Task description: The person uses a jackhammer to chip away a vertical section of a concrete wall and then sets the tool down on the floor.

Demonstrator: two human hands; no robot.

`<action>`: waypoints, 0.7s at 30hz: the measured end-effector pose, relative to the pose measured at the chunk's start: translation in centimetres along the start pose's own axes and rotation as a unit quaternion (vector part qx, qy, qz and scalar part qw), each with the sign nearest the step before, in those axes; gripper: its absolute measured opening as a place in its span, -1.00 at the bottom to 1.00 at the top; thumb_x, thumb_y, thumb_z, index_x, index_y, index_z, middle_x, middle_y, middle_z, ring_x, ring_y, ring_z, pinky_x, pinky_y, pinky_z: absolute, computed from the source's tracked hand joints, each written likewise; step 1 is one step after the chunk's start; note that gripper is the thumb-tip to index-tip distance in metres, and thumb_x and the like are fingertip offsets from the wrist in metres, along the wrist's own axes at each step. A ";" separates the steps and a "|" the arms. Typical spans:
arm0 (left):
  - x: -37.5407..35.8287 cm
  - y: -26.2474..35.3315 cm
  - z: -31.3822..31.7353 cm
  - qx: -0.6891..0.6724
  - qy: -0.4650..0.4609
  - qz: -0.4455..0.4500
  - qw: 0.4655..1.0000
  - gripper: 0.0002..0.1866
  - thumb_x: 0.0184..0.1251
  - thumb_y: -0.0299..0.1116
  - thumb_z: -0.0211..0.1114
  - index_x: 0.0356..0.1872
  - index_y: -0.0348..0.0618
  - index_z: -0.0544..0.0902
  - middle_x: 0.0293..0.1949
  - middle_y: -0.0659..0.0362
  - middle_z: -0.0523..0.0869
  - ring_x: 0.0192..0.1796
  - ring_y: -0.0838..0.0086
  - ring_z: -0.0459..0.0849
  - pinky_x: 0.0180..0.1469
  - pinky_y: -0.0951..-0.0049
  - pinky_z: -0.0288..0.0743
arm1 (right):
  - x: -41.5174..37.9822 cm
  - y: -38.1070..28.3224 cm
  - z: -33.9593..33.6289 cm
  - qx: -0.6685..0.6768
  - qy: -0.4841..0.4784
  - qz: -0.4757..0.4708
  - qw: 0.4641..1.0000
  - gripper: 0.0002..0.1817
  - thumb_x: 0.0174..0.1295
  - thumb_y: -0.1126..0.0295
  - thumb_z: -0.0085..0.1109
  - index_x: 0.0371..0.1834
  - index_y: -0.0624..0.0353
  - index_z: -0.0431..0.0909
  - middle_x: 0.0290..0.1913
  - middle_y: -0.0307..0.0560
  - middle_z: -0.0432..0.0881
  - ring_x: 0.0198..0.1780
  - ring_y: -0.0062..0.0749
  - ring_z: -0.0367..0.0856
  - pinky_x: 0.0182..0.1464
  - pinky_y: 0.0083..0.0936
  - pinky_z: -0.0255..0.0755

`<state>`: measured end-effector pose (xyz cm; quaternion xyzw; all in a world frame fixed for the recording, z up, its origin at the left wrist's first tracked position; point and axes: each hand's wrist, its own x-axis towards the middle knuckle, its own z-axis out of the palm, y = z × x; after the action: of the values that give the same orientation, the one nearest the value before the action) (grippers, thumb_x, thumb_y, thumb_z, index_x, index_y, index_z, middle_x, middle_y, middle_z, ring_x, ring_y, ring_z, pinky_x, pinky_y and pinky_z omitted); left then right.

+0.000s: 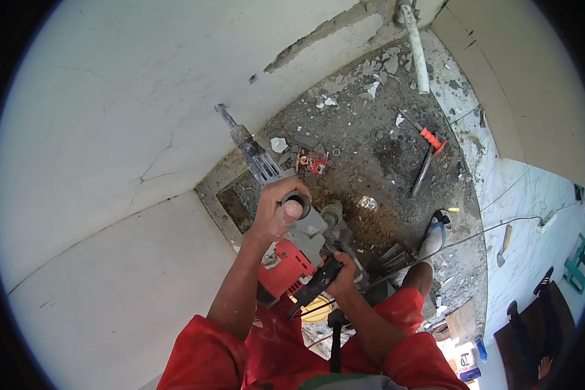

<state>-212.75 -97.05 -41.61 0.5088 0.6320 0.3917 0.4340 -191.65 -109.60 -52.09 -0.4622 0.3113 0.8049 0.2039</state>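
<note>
A red and grey demolition hammer (pixel 285 268) is held across the front of my body, its chisel bit (pixel 225 116) pointing up and left with the tip at the pale wall (pixel 130 84). My left hand (pixel 276 211) wraps around the side handle near the front of the hammer, thumb over the handle's end. Farther back, my right hand (pixel 343 274) has its fingers closed around the black rear handle (pixel 318 281). A black cable trails from the hammer toward the right. Below the hammer, part of a yellow bucket (pixel 315 309) shows.
Rubble covers the dark floor (pixel 370 156). An orange-gripped chisel (pixel 432 140) and a metal bar (pixel 423 172) lie there. A white pipe (pixel 416 49) juts out above. My foot (pixel 441 224) is near the cable. A scraper (pixel 504 247) and another person's hand (pixel 545 368) appear at right.
</note>
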 end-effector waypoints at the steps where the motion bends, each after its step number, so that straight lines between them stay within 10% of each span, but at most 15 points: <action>1: 0.1 -0.6 0.0 0.005 -0.012 0.001 1.000 -0.08 0.16 0.56 -0.16 -0.52 -0.31 0.59 -0.50 0.08 0.62 -0.40 0.36 0.61 -0.29 0.42 0.44 | 0.1 0.0 0.0 0.006 -0.004 0.007 1.000 -0.77 0.04 0.27 0.15 -0.38 0.22 0.53 -0.43 -0.05 0.57 -0.38 -0.19 0.57 -0.18 -0.16 0.51; 21: -2.0 0.7 3.6 -0.108 0.206 -0.062 0.971 -0.19 0.34 0.33 -0.26 -0.59 -0.32 0.55 -0.52 0.06 0.58 -0.37 0.33 0.56 -0.20 0.37 0.39 | -3.1 -0.4 -1.0 0.034 -0.095 0.014 0.995 -0.80 0.03 0.37 0.19 -0.31 0.22 0.52 -0.33 -0.03 0.57 -0.21 -0.19 0.57 -0.02 -0.15 0.47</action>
<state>-208.91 -98.67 -41.78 0.3272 0.6919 0.5265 0.3701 -189.25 -110.08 -49.89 -0.3721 0.3243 0.8369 0.2364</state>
